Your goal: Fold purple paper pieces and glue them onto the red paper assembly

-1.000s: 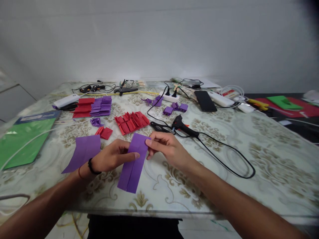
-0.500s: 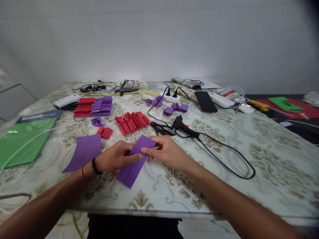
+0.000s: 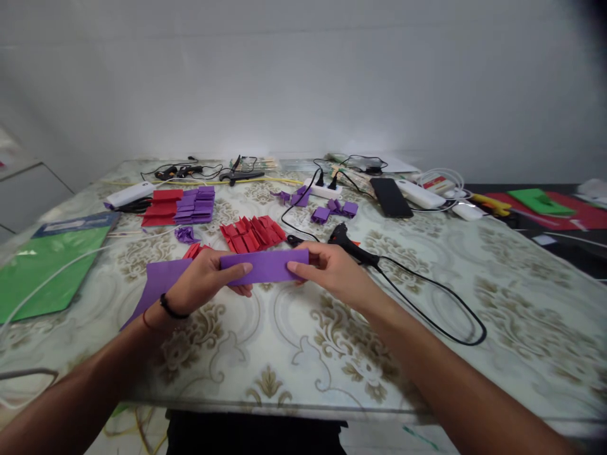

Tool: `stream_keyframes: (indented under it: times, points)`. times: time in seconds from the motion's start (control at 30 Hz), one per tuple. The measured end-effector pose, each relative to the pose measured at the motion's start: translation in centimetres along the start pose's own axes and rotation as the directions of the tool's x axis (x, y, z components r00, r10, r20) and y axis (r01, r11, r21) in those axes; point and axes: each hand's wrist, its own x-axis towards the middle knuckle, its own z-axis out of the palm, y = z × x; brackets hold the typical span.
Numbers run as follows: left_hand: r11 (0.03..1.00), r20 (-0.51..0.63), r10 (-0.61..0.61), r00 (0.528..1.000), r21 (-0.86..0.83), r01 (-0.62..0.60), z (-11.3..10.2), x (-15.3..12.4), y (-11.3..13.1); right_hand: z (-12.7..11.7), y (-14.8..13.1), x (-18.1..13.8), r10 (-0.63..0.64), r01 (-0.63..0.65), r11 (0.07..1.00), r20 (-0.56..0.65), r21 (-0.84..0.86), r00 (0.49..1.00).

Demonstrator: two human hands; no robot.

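A folded purple paper strip [image 3: 265, 266] is held level, sideways, just above the patterned table [image 3: 303, 341]. My left hand [image 3: 203, 282] pinches its left end with the thumb on top. My right hand [image 3: 329, 270] pinches its right end the same way. Another flat purple sheet [image 3: 159, 281] lies on the table under my left wrist. Behind the strip are a row of folded red pieces [image 3: 251, 232] and a black glue gun [image 3: 353, 243] with its cable looping to the right.
Stacks of red and purple folded paper [image 3: 183, 205] sit at the back left, small purple pieces [image 3: 332, 207] near a white power strip [image 3: 322, 188]. A green sheet [image 3: 40, 268] lies far left. A black phone [image 3: 391, 196], chargers and cables crowd the back right.
The purple strip went from hanging lengthwise toward me to lying sideways between both hands, lifted a little farther from me. The view tilted slightly down.
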Motion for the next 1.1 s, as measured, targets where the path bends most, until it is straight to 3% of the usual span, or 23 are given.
stream_keyframes:
  times: [0.13, 0.23, 0.37, 0.5, 0.6, 0.7, 0.8, 0.87, 0.97, 1.1]
  points:
    - [0.996, 0.124, -0.013, 0.992, 0.091, 0.002, 0.2, -0.1, 0.0, 0.3, -0.2, -0.1, -0.005, 0.008, 0.995, 0.027, -0.101, 1.0]
    - [0.998, 0.097, -0.001, 0.995, -0.057, 0.007, 0.4, 0.0, -0.3, 0.6, -0.1, -0.2, 0.003, 0.001, 0.994, 0.041, -0.111, 0.999]
    - [0.962, 0.073, 0.04, 0.997, -0.273, -0.018, 0.3, 0.0, -0.7, 0.8, 0.1, -0.2, 0.018, -0.021, 0.998, 0.056, 0.065, 0.998]
    - [0.918, 0.029, 0.065, 0.997, -0.394, -0.048, 0.3, -0.3, -0.4, 0.4, 0.1, -0.2, 0.001, -0.009, 0.99, 0.061, 0.139, 0.998]
    - [0.928, -0.022, 0.055, 0.998, -0.368, -0.059, 0.4, -0.4, -0.2, 0.0, -0.1, -0.3, -0.044, 0.027, 0.987, 0.105, 0.161, 0.993]
    - [0.968, -0.085, 0.084, 0.993, -0.228, -0.101, 0.4, -0.3, -0.2, -0.1, -0.3, -0.3, -0.093, 0.073, 0.988, 0.153, 0.134, 0.984]
    - [0.985, -0.14, 0.117, 0.983, -0.111, -0.133, 0.5, -0.2, -0.1, 0.6, -0.3, -0.3, -0.031, 0.027, 0.999, 0.087, 0.042, 0.996]
    - [0.981, -0.196, 0.115, 0.974, -0.134, -0.142, 0.7, -0.1, 0.0, 1.6, -0.1, -0.4, 0.041, -0.043, 0.999, 0.057, 0.026, 0.998]
    - [0.952, -0.267, 0.091, 0.959, -0.26, -0.163, 1.1, -0.1, 0.0, 3.2, 0.2, -0.9, 0.129, -0.142, 0.987, 0.155, 0.081, 0.98]
    - [0.952, -0.234, 0.093, 0.968, -0.265, -0.155, 1.7, -0.3, -0.2, 4.8, 0.1, -1.8, 0.123, -0.141, 0.989, 0.271, 0.049, 0.955]
